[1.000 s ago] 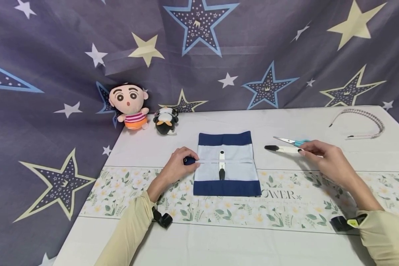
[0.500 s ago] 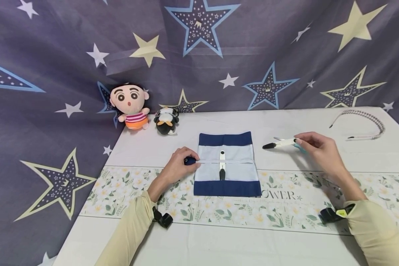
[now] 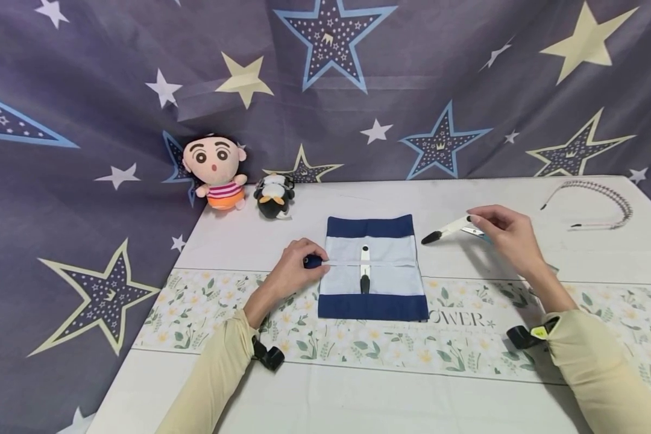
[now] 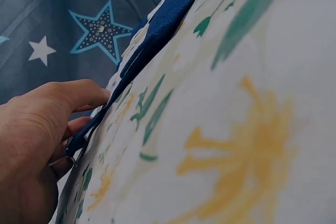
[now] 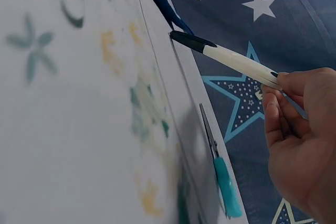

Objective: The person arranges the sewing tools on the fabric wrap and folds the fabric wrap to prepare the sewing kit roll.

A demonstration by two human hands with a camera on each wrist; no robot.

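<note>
Navy and pale-blue cloth (image 3: 372, 307) lies spread on a table (image 3: 369, 395) with a flowered band as a person's left hand (image 3: 295, 269) pinches its left edge, a dark blue tab (image 3: 312, 261) showing at the fingers. The right hand (image 3: 507, 237) grips a white pen (image 3: 451, 228) by one end, its black end slanting down toward the cloth's right side. Another black-and-white pen (image 3: 365, 272) lies on the cloth, crossed by a pale strip (image 3: 390, 263), while turquoise-handled scissors (image 5: 226, 184) rest near the right hand
</note>
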